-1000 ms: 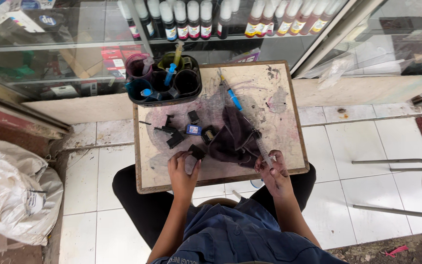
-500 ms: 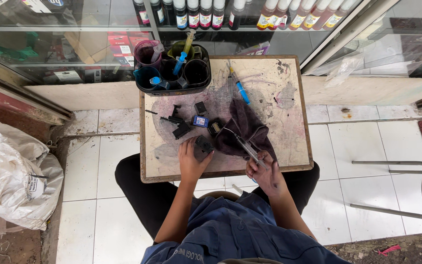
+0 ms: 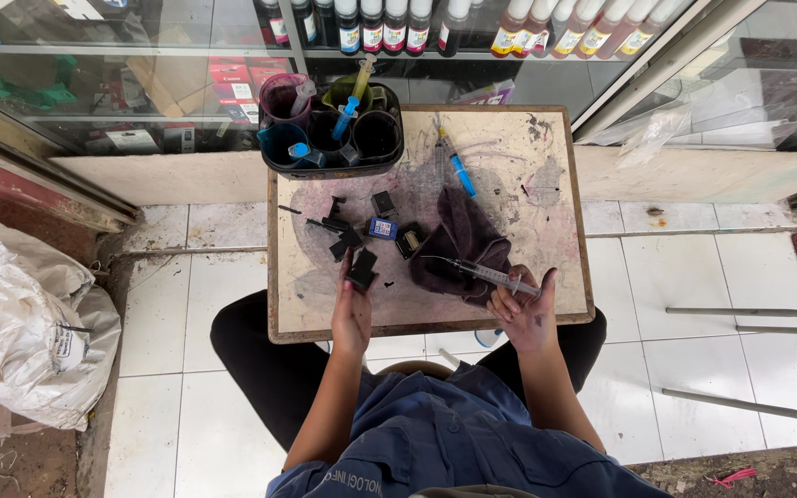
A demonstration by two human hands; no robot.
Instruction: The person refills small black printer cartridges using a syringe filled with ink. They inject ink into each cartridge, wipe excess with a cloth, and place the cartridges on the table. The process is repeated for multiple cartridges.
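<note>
1. Left hand (image 3: 352, 309) is closed on a black cartridge (image 3: 362, 268), held just above the surface (image 3: 565, 267) near its front edge, left of centre. Grip looks like fingertips on the lower end; the top of the cartridge is free.
2. Right hand (image 3: 526, 309) is pinched on a syringe (image 3: 483, 273) at the plunger end. The barrel lies low, pointing left and away, its needle end over a dark cloth (image 3: 461, 242) at the middle of the surface. Contents of the barrel: cannot tell.
3. Cartridge and needle tip are well apart, with the cloth's left edge between them.
4. Judgement: to bring needle and cartridge together well, keep the cartridge upright and still, and move the syringe to it, not both at once.
5. Judgement: work over the cloth rather than bare surface; the surface already carries heavy ink stains, so drips are likely.
6. Judgement: a fingertip hold on the plunger end gives little control of the tip. A grip further down the barrel would probably steady it.
7. Loose cartridges (image 3: 382, 226) and black bits lie at the centre-left, just beyond the held one. Keep the left wrist from sweeping them.
8. A black tray (image 3: 329, 166) of ink cups sits at the back-left corner, with syringes standing in it. A blue syringe (image 3: 458, 171) lies near the back edge.
9. White sack (image 3: 25, 332) on the floor at left; bottles (image 3: 389, 23) behind glass beyond.
</note>
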